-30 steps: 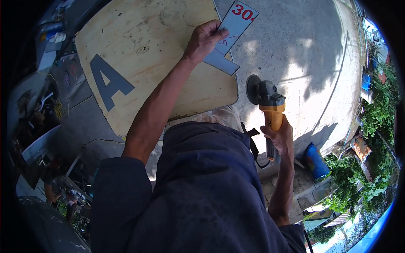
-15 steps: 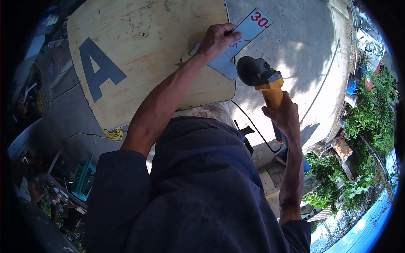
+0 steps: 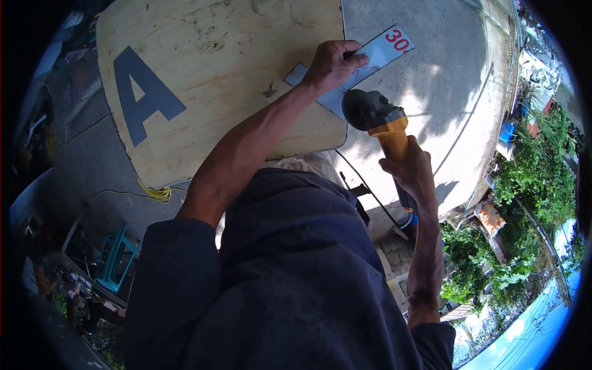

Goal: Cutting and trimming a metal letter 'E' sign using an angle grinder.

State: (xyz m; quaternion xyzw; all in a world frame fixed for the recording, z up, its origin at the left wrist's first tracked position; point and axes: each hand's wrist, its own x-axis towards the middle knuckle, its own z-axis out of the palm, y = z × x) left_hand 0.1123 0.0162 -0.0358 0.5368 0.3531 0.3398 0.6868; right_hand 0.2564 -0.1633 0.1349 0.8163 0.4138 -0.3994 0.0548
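Note:
My left hand (image 3: 336, 65) is closed on a flat, pale blue-grey metal sheet (image 3: 378, 57) with red printing at its far right end. Thumb and fingers pinch the sheet, which juts past the right edge of a plywood tabletop (image 3: 234, 31). My right hand (image 3: 412, 168) wraps round the body of a yellow and black angle grinder (image 3: 391, 132). The grinder's dark round head is right beside the sheet's near edge; whether the disc touches it I cannot tell. To the left on the plywood lies a dark grey letter-shaped cutout (image 3: 132, 92).
A black cord (image 3: 364, 180) runs below the tabletop's right corner. Coiled yellow cable (image 3: 159, 193) lies under the near left edge, and a green plastic stool (image 3: 117, 259) stands farther left. Plants (image 3: 530, 172) and clutter line the right side of the concrete floor (image 3: 425, 55).
The grinder has moved slightly left, closing the gap to the sheet. My left hand and the sheet have shifted a little to the right and nearer to me.

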